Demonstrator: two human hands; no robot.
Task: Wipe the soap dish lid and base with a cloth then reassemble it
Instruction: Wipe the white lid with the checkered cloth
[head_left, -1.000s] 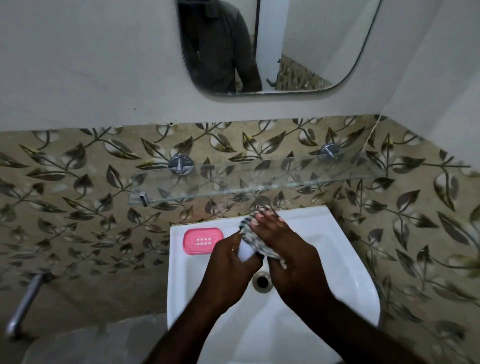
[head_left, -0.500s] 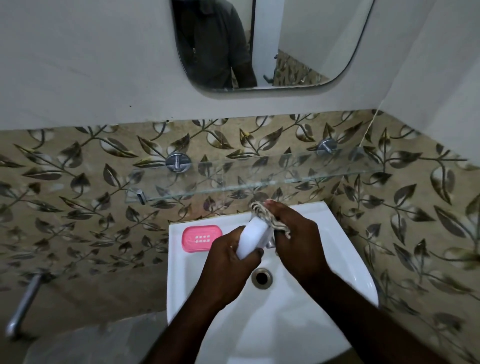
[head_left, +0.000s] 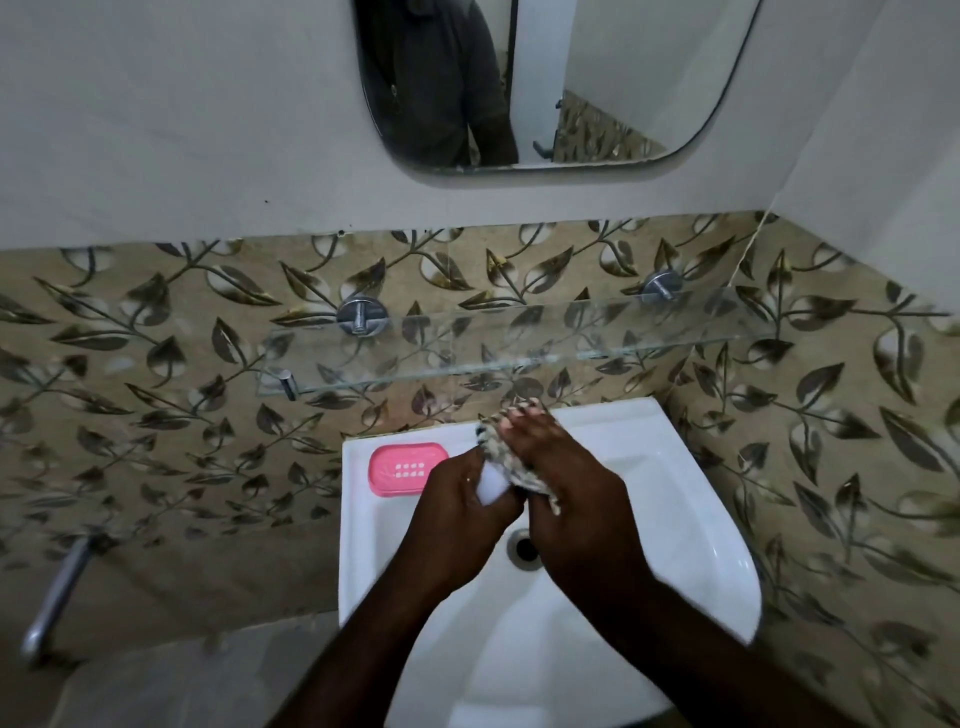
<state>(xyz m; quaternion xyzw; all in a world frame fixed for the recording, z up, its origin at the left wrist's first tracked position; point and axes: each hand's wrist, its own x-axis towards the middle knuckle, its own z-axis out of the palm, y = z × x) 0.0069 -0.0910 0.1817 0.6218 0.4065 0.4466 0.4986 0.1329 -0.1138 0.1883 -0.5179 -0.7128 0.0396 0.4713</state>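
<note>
Left hand (head_left: 457, 514) fingers grip lid (head_left: 493, 487); right hand (head_left: 571, 483) fingers pinch cloth (head_left: 496, 448) against it; pink base (head_left: 385, 470) on sink (head_left: 701, 467)

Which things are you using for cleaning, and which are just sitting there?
For the job: white dish part, held in left hand; cloth, in right hand; pink dish part on the sink.
Just there: glass shelf, mirror, wall pipe, drain.

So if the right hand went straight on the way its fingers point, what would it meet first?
The right hand would likely meet the leaf-patterned wall tiles behind the sink rim, below the glass shelf; depth unclear.
</note>
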